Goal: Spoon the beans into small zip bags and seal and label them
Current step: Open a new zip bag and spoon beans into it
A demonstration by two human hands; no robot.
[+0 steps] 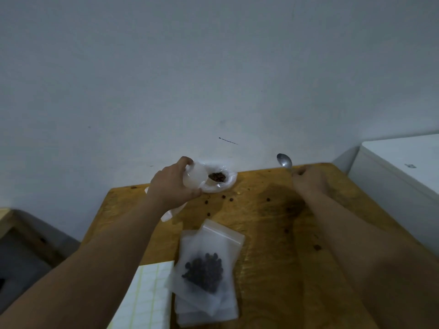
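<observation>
near edge, frosted zip bag of dark beans lies on the wooden desk. farther out, left grip clutches the crumpled clear plastic bean sack, right grip pinches the metal spoon. loose beans lie scattered; that floppy rim could spill more.

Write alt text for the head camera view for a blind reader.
A person's left hand grips an open plastic bag of beans on a wooden table while the right hand holds a metal spoon. Nearer lie a filled zip bag and a label sheet.
</observation>
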